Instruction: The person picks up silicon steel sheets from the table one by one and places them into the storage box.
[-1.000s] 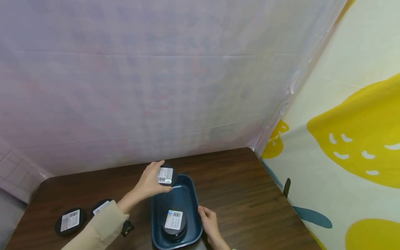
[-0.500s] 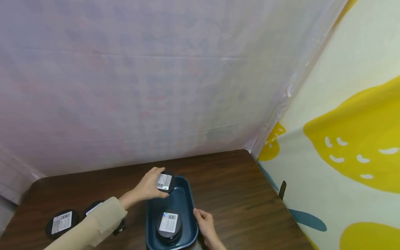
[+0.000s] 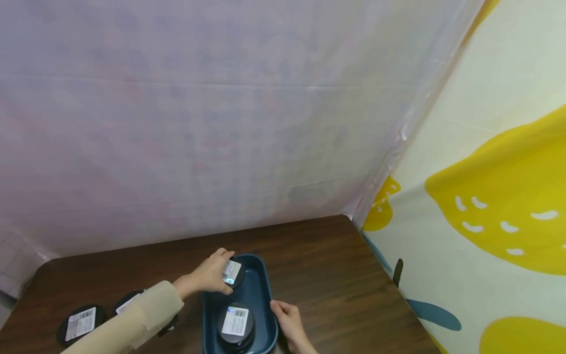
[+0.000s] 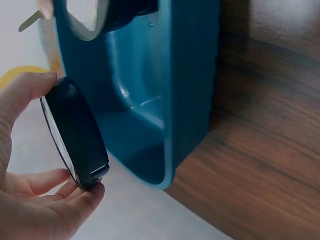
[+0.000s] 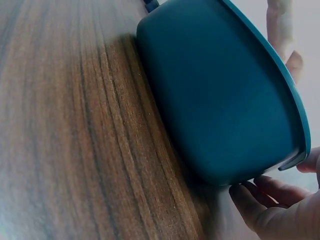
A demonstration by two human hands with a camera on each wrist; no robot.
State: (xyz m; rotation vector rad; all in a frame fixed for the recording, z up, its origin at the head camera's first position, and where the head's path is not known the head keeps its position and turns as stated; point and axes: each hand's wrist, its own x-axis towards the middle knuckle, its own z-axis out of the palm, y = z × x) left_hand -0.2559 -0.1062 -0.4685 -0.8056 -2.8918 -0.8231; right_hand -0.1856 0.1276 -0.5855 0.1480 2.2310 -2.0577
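My left hand (image 3: 211,276) holds a round, flat black case (image 4: 77,132) by its edge, thumb on one side and fingers on the other. A white barcode label covers its upper face. It is tilted over the far end of a deep blue rectangular tray (image 3: 267,290); whether it touches the tray floor I cannot tell. In the tray's near half, another labelled black case (image 3: 236,324) lies on top of at least one more. My right hand (image 3: 289,322) grips the tray's right side, with thumb by the rim and fingers (image 5: 247,202) at the underside.
Two more labelled black cases, one at the far left (image 3: 81,324) and one partly behind the left sleeve (image 3: 128,300), lie on the brown wooden table (image 3: 336,285). A pale cloth (image 3: 199,123) hangs behind the table, and a lemon-print cloth (image 3: 486,221) at the right.
My left hand has lowered the black case toward the tray's far end. The right hand keeps its grip on the tray. The whole head view has shifted slightly.
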